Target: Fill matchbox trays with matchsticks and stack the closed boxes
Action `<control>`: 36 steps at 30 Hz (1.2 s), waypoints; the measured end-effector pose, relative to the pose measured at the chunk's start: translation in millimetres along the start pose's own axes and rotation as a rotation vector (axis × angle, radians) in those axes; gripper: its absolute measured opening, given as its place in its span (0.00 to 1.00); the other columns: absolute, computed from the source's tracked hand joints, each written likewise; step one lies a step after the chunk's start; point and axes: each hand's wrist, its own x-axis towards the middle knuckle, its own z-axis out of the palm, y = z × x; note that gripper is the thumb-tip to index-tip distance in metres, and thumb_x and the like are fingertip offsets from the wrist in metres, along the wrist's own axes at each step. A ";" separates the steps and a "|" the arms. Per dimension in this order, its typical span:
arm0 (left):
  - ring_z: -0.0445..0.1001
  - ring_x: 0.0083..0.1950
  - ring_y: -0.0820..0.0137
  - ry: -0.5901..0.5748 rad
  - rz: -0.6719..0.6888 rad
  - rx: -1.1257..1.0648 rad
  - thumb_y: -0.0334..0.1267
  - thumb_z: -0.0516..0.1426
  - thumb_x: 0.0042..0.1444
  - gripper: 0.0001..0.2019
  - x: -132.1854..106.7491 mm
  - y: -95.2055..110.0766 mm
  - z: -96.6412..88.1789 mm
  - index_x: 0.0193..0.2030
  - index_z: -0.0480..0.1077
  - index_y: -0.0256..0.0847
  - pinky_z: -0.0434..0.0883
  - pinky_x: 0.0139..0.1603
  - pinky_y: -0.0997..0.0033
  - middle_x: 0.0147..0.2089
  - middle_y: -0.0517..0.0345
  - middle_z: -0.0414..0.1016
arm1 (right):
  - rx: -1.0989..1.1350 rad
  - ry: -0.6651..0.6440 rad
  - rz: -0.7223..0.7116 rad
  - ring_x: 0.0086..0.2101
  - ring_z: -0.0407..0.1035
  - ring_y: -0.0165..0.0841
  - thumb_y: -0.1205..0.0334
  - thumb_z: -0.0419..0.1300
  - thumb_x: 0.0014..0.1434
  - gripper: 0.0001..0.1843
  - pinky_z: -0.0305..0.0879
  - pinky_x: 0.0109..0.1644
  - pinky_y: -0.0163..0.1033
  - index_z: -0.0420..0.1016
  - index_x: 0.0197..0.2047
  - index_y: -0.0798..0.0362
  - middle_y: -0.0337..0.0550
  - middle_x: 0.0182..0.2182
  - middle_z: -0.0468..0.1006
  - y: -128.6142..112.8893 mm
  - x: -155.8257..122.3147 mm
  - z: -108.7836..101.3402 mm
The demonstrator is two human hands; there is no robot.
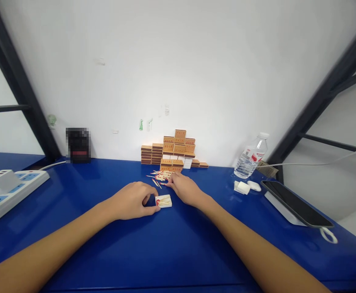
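My left hand grips the left end of a small white matchbox tray between thumb and index finger. Several red-tipped matches lie inside that tray, which rests on the blue table. Just beyond it, my right hand has its fingertips pinched on a match at the near edge of a loose heap of matches. A few stray matches lie left of those fingertips. Behind the heap, orange-brown matchboxes are stacked against the wall in uneven columns.
On the right stand a water bottle, a white earphone case and a phone on a white stand. A white power strip with a plugged-in charger lies at left. A blurred black object stands by the wall.
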 end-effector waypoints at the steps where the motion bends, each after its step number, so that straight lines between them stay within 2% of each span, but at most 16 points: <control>1: 0.68 0.26 0.72 -0.003 -0.001 0.003 0.48 0.61 0.61 0.12 0.2 -0.1 0.0 0.44 0.79 0.44 0.58 0.28 0.69 0.27 0.63 0.74 | -0.001 -0.005 -0.007 0.44 0.74 0.39 0.57 0.54 0.76 0.11 0.61 0.43 0.38 0.73 0.47 0.55 0.53 0.47 0.78 2.4 -1.3 -0.7; 5: 0.69 0.26 0.72 0.007 0.005 0.008 0.48 0.62 0.61 0.12 1.0 -1.4 -0.1 0.44 0.79 0.44 0.58 0.29 0.69 0.27 0.63 0.74 | 0.047 -0.014 -0.043 0.43 0.73 0.38 0.60 0.55 0.75 0.09 0.62 0.45 0.38 0.72 0.44 0.54 0.52 0.46 0.77 14.8 -7.3 -5.1; 9: 0.68 0.25 0.71 0.010 -0.014 0.005 0.49 0.62 0.61 0.13 1.3 -3.2 -1.0 0.44 0.80 0.43 0.58 0.28 0.69 0.27 0.62 0.74 | 0.279 0.048 -0.119 0.37 0.68 0.34 0.61 0.55 0.74 0.08 0.61 0.43 0.38 0.70 0.40 0.53 0.45 0.40 0.75 19.9 -15.5 -13.8; 13: 0.68 0.25 0.72 0.010 -0.021 0.001 0.49 0.62 0.60 0.13 1.6 -4.2 -1.8 0.44 0.79 0.42 0.58 0.28 0.70 0.26 0.63 0.74 | 0.598 0.017 -0.163 0.33 0.63 0.31 0.53 0.57 0.72 0.13 0.60 0.39 0.36 0.71 0.39 0.52 0.38 0.33 0.72 4.7 -25.3 -22.9; 16: 0.68 0.25 0.72 0.019 -0.016 -0.006 0.49 0.62 0.60 0.13 1.8 -3.7 -2.2 0.42 0.79 0.41 0.58 0.28 0.69 0.26 0.63 0.73 | 0.720 -0.060 -0.165 0.32 0.62 0.31 0.52 0.57 0.71 0.13 0.60 0.37 0.36 0.72 0.39 0.53 0.37 0.32 0.71 -10.7 -30.7 -23.2; 20: 0.67 0.25 0.72 0.016 -0.013 -0.009 0.48 0.62 0.60 0.12 1.5 -2.8 -3.3 0.37 0.76 0.41 0.58 0.28 0.69 0.25 0.62 0.73 | 0.677 -0.117 -0.161 0.31 0.61 0.30 0.53 0.59 0.70 0.13 0.58 0.34 0.35 0.73 0.37 0.53 0.36 0.30 0.69 -18.7 -32.7 -14.7; 24: 0.66 0.24 0.72 0.017 -0.009 -0.034 0.48 0.62 0.61 0.12 1.2 -3.5 -2.9 0.39 0.77 0.41 0.57 0.26 0.69 0.25 0.62 0.73 | 0.652 -0.107 -0.135 0.29 0.61 0.29 0.55 0.60 0.69 0.12 0.58 0.33 0.35 0.74 0.37 0.54 0.36 0.29 0.70 -17.3 -31.8 -9.8; 28: 0.66 0.24 0.72 0.021 -0.009 -0.037 0.48 0.62 0.61 0.12 0.9 -5.1 -1.6 0.39 0.78 0.41 0.57 0.27 0.69 0.25 0.62 0.73 | 0.635 -0.085 -0.152 0.30 0.63 0.29 0.57 0.62 0.69 0.10 0.59 0.34 0.35 0.75 0.36 0.54 0.37 0.30 0.72 -14.6 -31.6 -15.4; 33: 0.66 0.25 0.72 0.021 0.002 -0.020 0.49 0.61 0.61 0.13 0.5 -5.6 -1.6 0.40 0.79 0.42 0.57 0.28 0.69 0.26 0.62 0.73 | 0.435 -0.028 -0.227 0.34 0.65 0.30 0.63 0.64 0.67 0.05 0.61 0.39 0.35 0.79 0.37 0.53 0.39 0.35 0.73 -7.9 -31.8 -19.9; 36: 0.66 0.25 0.72 0.011 -0.010 -0.012 0.49 0.61 0.62 0.13 0.4 -5.4 -1.8 0.41 0.79 0.42 0.57 0.27 0.69 0.26 0.62 0.73 | 0.394 -0.025 -0.245 0.35 0.66 0.30 0.66 0.63 0.67 0.05 0.61 0.40 0.35 0.80 0.38 0.52 0.40 0.35 0.74 -5.3 -31.6 -22.4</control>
